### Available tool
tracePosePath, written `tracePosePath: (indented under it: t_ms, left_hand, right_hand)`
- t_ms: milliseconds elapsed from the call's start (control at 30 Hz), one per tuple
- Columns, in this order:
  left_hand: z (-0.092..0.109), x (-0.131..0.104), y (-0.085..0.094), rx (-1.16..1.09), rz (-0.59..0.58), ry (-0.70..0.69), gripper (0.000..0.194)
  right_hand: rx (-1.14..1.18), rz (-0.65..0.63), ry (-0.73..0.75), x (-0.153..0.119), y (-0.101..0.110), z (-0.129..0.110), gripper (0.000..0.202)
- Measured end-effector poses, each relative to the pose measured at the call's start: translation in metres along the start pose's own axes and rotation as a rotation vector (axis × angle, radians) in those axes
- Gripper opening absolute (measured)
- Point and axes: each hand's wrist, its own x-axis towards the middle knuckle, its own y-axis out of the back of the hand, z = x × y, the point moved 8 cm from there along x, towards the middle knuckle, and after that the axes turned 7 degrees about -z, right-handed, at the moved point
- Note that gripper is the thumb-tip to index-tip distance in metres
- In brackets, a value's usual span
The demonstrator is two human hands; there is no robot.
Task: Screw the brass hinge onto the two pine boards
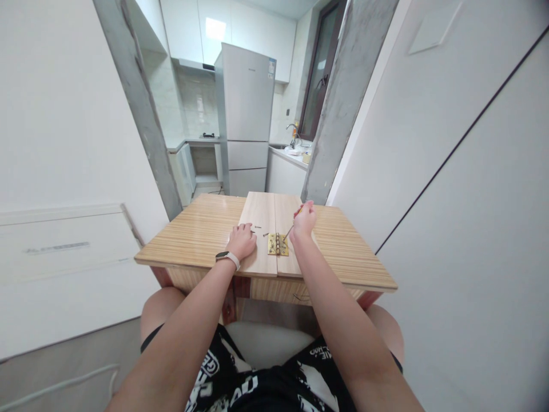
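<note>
Two pale wooden boards [262, 252] lie side by side on the table. A brass hinge [278, 244] spans the seam between them. My right hand [303, 221] is closed around a screwdriver [288, 233], held at a slant with its tip down at the hinge's right leaf. The fingers hide most of the screwdriver's handle. My left hand [242, 240] lies on the left board near its outer edge, palm down, fingers stretched out and lightly bent. Close to its fingertips are a few loose screws [258, 227]; another small screw [266, 234] is by the hinge's upper left corner.
The striped wood-grain table [201, 229] extends to both sides of the boards, with a drawer handle [301, 297] below its front edge. My knees flank the table. White panels rise on the left and right. A refrigerator [246, 103] and a sink counter [289, 151] stand beyond.
</note>
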Motion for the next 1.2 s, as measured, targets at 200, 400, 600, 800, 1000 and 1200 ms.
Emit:
tracePosePath:
  t_ms: [200,400,600,800,1000,1200]
  left_hand:
    - [0.002,-0.001,0.001,0.002,0.006,-0.007,0.051]
    - [0.002,-0.002,0.002,0.008,0.009,-0.002,0.052]
    - [0.001,-0.002,0.002,0.014,0.011,0.007,0.054]
    - [0.0,-0.001,-0.001,0.004,0.005,0.008,0.054]
    - [0.002,-0.002,0.001,0.009,0.006,0.009,0.054]
    - [0.004,-0.004,0.005,0.018,0.011,0.005,0.054]
  right_hand:
    - [0.166,-0.13,-0.175,0.012,-0.006,0.014,0.041]
    - [0.171,-0.039,-0.093,0.011,0.01,0.011,0.038]
    - [0.104,0.121,-0.017,0.0,0.015,0.003,0.04]
    - [0.127,-0.147,-0.134,0.006,-0.008,0.005,0.037]
    - [0.2,-0.178,-0.115,0.01,-0.001,0.009,0.028]
    - [0.141,0.066,-0.048,0.003,0.016,0.009,0.033]
